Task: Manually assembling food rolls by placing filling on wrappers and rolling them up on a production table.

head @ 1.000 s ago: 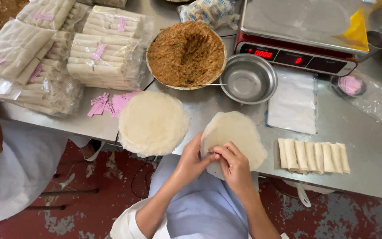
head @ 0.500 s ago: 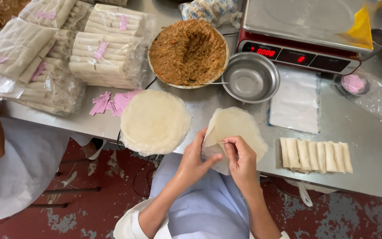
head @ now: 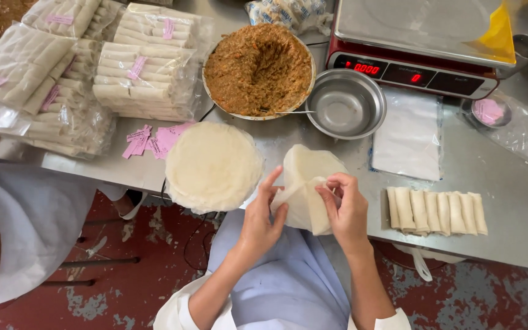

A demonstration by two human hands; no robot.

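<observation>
**Both hands folding a wrapper at the table edge**

I see my left hand (head: 263,217) and right hand (head: 344,208) both pinching one thin white spring roll wrapper (head: 308,183) at the near edge of the steel table (head: 508,208). Left fingers are curled, index raised, thumb and fingertips gripping the wrapper's left flap. Right fingers are bent and pinching a fold near the wrapper's middle. The wrapper is partly folded, its long axis running roughly away from me, the rounded far end pointing toward the empty steel bowl (head: 346,104), the near end hanging just over the table edge. I can't tell if there is filling inside.

Just left of the wrapper: a round stack of flat wrappers (head: 214,166), apart from my left hand. To the right: a row of finished rolls (head: 436,211) lying side by side, long axes pointing away from me. Farther back: a wide bowl of brown minced filling (head: 258,70), touching the empty bowl, and a red digital scale (head: 420,43). Far left: bagged rolls (head: 145,79) in clear plastic with pink slips (head: 154,139) nearby. Another person's white sleeve (head: 32,226) at the left edge.
</observation>
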